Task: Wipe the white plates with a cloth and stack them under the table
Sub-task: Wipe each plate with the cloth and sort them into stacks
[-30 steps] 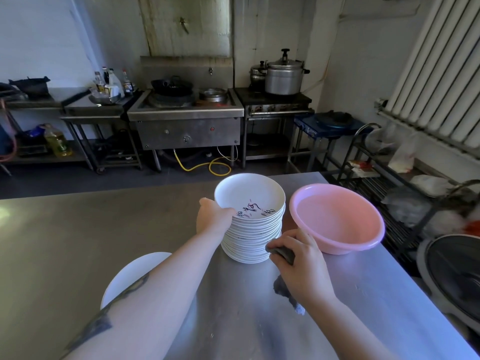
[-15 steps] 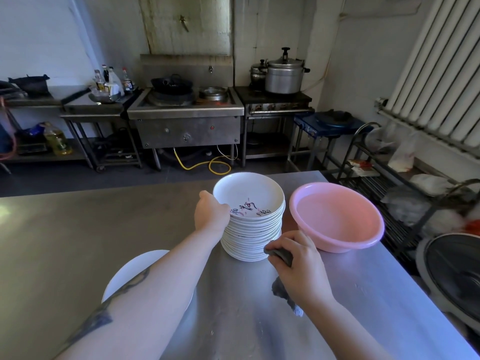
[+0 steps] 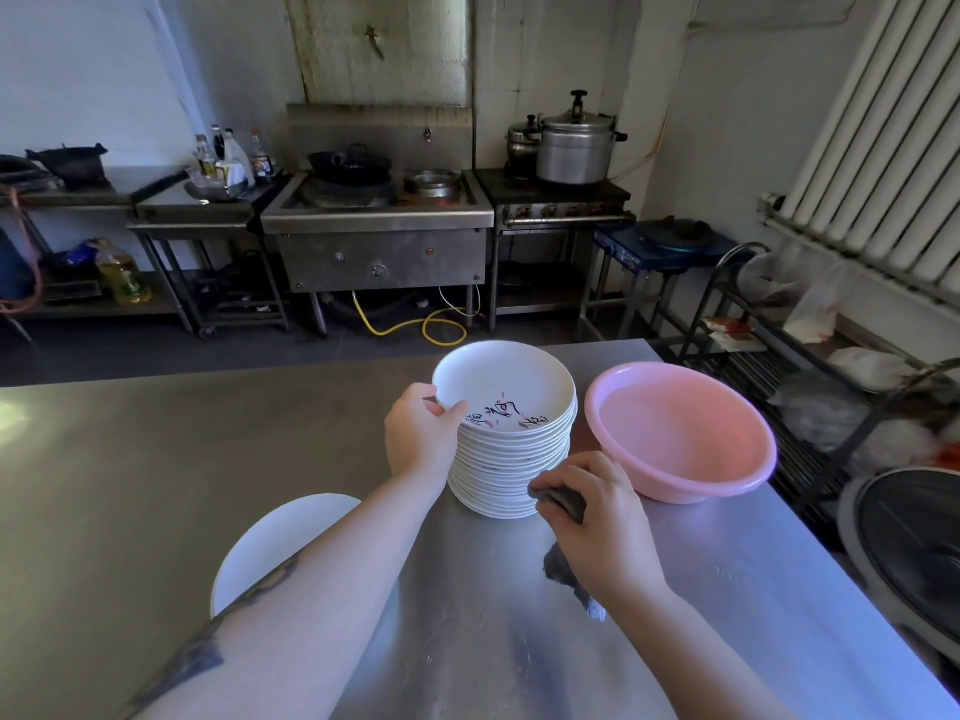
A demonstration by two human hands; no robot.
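The pink basin (image 3: 680, 433) on the steel table (image 3: 130, 459) seems to hold water. Beside it stands the stack of white plates (image 3: 506, 459). The left hand (image 3: 421, 439) pinches the top plate (image 3: 501, 389) by its rim; the right hand (image 3: 597, 522) curls around a dark cloth (image 3: 561, 501).

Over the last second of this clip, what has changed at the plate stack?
The left hand has shifted its hold on the top plate: its thumb now hooks over the near rim, and that edge has lifted slightly off the stack. The right hand still grips the dark cloth beside the stack; the pink basin has not moved.
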